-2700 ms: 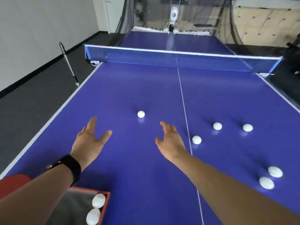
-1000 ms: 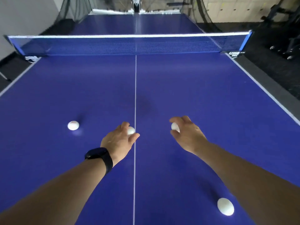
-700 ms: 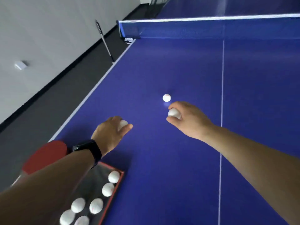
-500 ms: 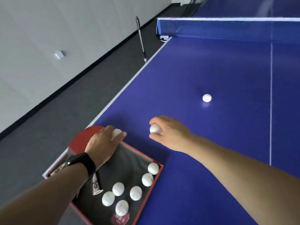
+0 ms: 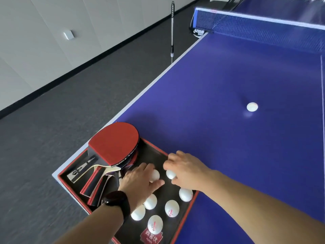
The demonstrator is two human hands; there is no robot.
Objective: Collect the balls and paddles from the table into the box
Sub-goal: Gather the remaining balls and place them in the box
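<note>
A black box with a red rim (image 5: 189, 211) sits on the near left corner of the blue table (image 5: 228, 138). Stacked red paddles (image 5: 114, 143) lie in its left half and several white balls (image 5: 171, 208) in its right half. My left hand (image 5: 139, 184) is low over the box, fingers curled on a white ball (image 5: 155, 175). My right hand (image 5: 186, 169) is beside it over the box's far edge, holding another white ball (image 5: 170, 174). One loose white ball (image 5: 252, 106) rests on the table farther out to the right.
The net (image 5: 260, 27) crosses the table at the far end. A metal pole (image 5: 172, 30) stands by the table's left edge. Grey floor and a white wall lie to the left; the table edge runs just past the box.
Both hands, each carrying a ball, have moved back from the table's middle to over the box. My view has swung down and left onto the box.
</note>
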